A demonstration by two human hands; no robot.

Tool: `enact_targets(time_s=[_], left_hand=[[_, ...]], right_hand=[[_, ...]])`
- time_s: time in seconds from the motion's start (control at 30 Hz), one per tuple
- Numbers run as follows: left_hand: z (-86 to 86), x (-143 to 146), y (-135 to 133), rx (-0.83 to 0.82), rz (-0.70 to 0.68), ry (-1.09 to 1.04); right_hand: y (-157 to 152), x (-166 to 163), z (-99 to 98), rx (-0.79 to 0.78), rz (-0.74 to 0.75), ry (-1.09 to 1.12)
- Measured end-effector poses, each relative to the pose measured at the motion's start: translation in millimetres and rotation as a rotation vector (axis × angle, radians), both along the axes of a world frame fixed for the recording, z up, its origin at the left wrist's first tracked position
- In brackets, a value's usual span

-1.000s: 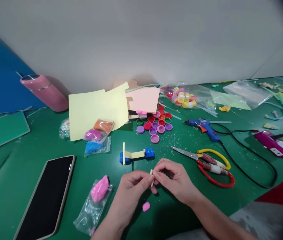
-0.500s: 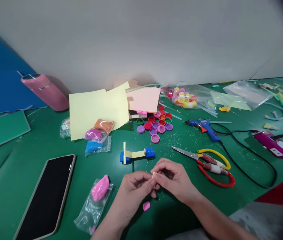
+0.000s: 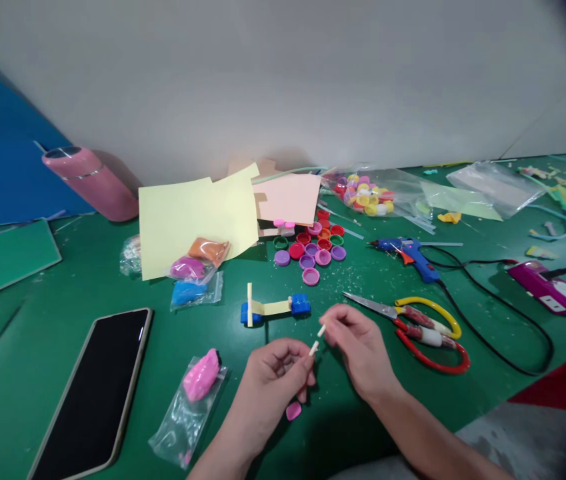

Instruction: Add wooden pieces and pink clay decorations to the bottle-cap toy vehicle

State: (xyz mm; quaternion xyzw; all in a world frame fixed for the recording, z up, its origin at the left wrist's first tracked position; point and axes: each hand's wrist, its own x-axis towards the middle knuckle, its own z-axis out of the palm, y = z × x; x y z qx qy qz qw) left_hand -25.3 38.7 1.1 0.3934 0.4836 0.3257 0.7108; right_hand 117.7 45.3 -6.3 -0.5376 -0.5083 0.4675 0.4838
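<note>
My left hand (image 3: 275, 373) and my right hand (image 3: 357, 347) are low in the middle, over the green mat (image 3: 37, 300). Each pinches a short pale stick: the left one's tip (image 3: 313, 347) shows by the thumb, the right one's tip (image 3: 321, 330) points left. The two tips are a little apart. A small pink lump (image 3: 293, 411) lies on the mat under my left hand. Just beyond the hands sits a small model (image 3: 275, 309) of two blue caps joined by a yellow strip.
Scissors (image 3: 413, 323) with red and yellow handles lie right of my right hand, a blue glue gun (image 3: 410, 255) behind them. Loose bottle caps (image 3: 313, 248), yellow paper (image 3: 195, 217), clay bags (image 3: 195, 273), a bagged pink clay (image 3: 197, 383) and a phone (image 3: 95, 390) surround.
My hands were together on one pale stick piece; now they have drawn apart, the right hand moving up and right, each holding a short piece.
</note>
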Motion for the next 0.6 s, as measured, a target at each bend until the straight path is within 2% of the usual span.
enact_targets(time_s=[0.07,0.2,0.27,0.43,0.53,0.6], left_hand=[[-0.7,-0.5,1.1,0.02,0.043,0.025],[-2.8,-1.1,2.8,0.024,0.092,0.015],[-3.7,-1.0,2.9,0.022,0.09,0.002],[-4.1,-0.6,2.8,0.022,0.105,-0.015],[-4.5,-1.3,2.5,0.031,0.131,-0.006],[-5.1,-2.0,2.1,0.038,0.148,-0.003]], right_hand=[[1.6,10.3,-0.2,-0.004,-0.02,-0.093],[-2.5,28.1,0.2,-0.056,0.15,-0.327],[-7.0,30.9,-0.9,-0.065,0.206,-0.439],[-12.1,28.5,-2.7,-0.045,0.242,-0.61],[-10.0,36.9,0.4,-0.039,0.204,-0.64],[-9.0,51.3,3.0,-0.009,0.093,-0.661]])
